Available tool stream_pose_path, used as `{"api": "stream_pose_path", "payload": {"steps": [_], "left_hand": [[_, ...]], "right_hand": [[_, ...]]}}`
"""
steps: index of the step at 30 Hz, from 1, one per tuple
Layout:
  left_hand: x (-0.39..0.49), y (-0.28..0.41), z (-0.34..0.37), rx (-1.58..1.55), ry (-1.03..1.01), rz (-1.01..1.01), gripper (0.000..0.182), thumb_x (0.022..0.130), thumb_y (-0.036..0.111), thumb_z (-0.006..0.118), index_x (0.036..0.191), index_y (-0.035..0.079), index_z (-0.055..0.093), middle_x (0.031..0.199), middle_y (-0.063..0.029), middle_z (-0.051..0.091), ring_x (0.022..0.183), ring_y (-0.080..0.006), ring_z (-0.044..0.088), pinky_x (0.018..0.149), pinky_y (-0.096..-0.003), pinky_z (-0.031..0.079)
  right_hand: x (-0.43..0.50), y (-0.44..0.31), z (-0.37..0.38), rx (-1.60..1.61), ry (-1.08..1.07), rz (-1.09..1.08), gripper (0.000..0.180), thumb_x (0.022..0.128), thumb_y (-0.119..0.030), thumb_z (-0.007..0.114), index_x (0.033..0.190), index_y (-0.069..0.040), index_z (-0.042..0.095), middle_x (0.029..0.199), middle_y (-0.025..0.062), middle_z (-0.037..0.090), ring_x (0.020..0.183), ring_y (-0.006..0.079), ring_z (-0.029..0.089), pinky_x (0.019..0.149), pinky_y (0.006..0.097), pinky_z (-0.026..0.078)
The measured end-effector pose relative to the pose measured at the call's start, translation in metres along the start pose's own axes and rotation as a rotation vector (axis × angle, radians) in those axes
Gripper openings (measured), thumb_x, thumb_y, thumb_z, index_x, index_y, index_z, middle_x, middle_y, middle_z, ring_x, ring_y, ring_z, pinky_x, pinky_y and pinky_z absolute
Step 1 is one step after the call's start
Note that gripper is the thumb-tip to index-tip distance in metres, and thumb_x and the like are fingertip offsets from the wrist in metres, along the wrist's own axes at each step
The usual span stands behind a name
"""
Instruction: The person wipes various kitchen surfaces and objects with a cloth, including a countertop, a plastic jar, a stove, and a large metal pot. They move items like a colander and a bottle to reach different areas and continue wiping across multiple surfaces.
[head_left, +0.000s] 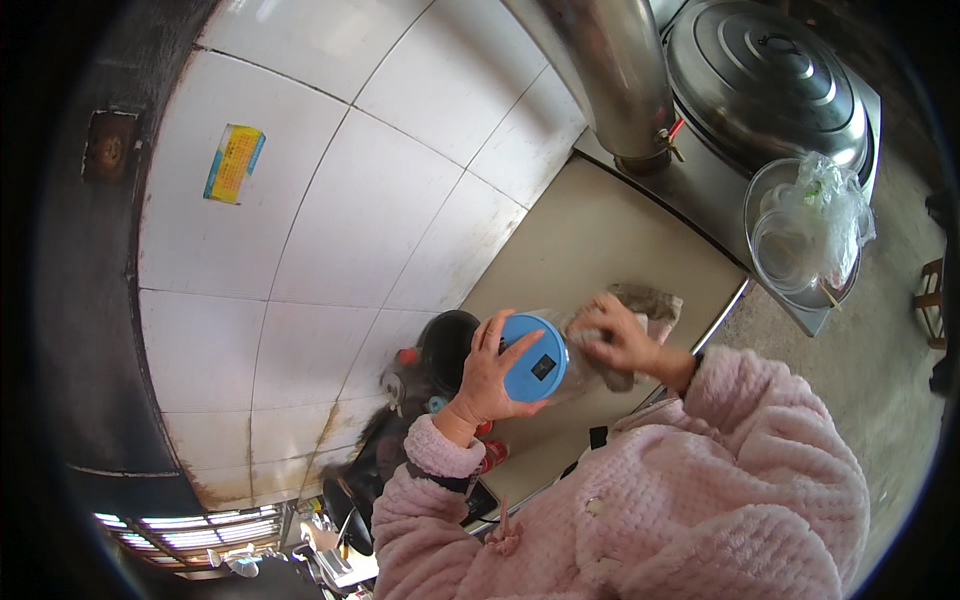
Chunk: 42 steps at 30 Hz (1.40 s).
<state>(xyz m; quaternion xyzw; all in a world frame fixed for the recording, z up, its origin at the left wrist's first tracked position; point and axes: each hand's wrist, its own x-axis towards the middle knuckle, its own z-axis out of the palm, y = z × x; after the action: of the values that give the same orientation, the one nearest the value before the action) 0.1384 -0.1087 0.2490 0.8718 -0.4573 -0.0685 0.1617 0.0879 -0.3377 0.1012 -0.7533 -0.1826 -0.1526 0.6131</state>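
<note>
A clear jar (574, 379) with a blue lid (531, 381) is held over the counter, its lid turned towards me. My left hand (486, 371) is spread across the lid, with the fingers around its rim. Beside the jar's body, my right hand (619, 336) is blurred and closed on a grey-brown cloth (651, 301). Part of the cloth hangs below that hand. Much of the jar is hidden behind the lid and my hands.
Left of the jar stand a black pot (448, 351) and a red can (494, 455), near the tiled wall (330, 255). At the upper right are a metal pipe (630, 82), a large lidded pot (765, 82) and a bowl (752, 199) holding plastic containers and a plastic bag (829, 217).
</note>
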Motion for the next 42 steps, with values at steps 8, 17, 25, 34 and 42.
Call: {"api": "stream_pose_path", "payload": {"steps": [8, 17, 25, 34, 42], "left_hand": [[0.039, -0.011, -0.027, 0.131, -0.298, 0.259, 0.086, 0.061, 0.027, 0.082, 0.14, 0.035, 0.05, 0.156, -0.0127, 0.027, 0.137, -0.0379, 0.03, 0.115, -0.0516, 0.027], [0.011, 0.013, 0.018, 0.072, 0.111, -0.217, 0.109, 0.059, 0.045, 0.087, 0.146, 0.012, 0.031, 0.154, -0.0194, 0.024, 0.143, -0.0496, 0.016, 0.113, -0.0586, 0.023], [0.009, 0.006, 0.01, 0.084, 0.004, -0.079, 0.106, 0.052, 0.044, 0.086, 0.145, 0.021, 0.04, 0.141, -0.0155, 0.036, 0.126, -0.0404, 0.04, 0.105, -0.0519, 0.037], [0.008, 0.008, 0.009, 0.083, 0.008, -0.039, 0.102, 0.049, 0.048, 0.084, 0.141, 0.027, 0.046, 0.145, -0.0146, 0.037, 0.126, -0.0412, 0.041, 0.104, -0.05, 0.039], [0.016, 0.002, 0.013, 0.139, 0.075, -0.139, 0.1, 0.054, 0.045, 0.084, 0.142, 0.021, 0.043, 0.138, -0.0144, 0.038, 0.12, -0.0408, 0.043, 0.099, -0.0517, 0.042]], "right_hand": [[0.075, 0.065, -0.032, 0.613, -0.21, 0.681, 0.043, 0.088, -0.03, 0.072, 0.121, -0.004, 0.064, 0.111, 0.0066, 0.067, 0.103, 0.0164, 0.06, 0.092, 0.0309, 0.048], [-0.031, -0.002, 0.02, 0.012, 0.361, 0.298, 0.038, 0.074, -0.016, 0.071, 0.112, -0.013, 0.068, 0.11, 0.0134, 0.055, 0.108, 0.0339, 0.05, 0.098, 0.0423, 0.04], [0.012, -0.028, 0.008, -0.107, 0.261, 0.117, 0.031, 0.071, -0.012, 0.071, 0.102, -0.015, 0.072, 0.109, 0.015, 0.056, 0.1, 0.0359, 0.052, 0.088, 0.0437, 0.046], [0.145, 0.013, 0.027, 0.199, -0.299, 0.139, 0.023, 0.078, -0.029, 0.073, 0.093, -0.012, 0.075, 0.105, 0.0162, 0.064, 0.101, 0.0328, 0.062, 0.089, 0.0387, 0.049], [-0.031, -0.008, 0.032, -0.013, 0.351, 0.159, 0.031, 0.081, -0.015, 0.068, 0.11, -0.008, 0.06, 0.112, 0.019, 0.05, 0.105, 0.0384, 0.049, 0.096, 0.0446, 0.041]]}}
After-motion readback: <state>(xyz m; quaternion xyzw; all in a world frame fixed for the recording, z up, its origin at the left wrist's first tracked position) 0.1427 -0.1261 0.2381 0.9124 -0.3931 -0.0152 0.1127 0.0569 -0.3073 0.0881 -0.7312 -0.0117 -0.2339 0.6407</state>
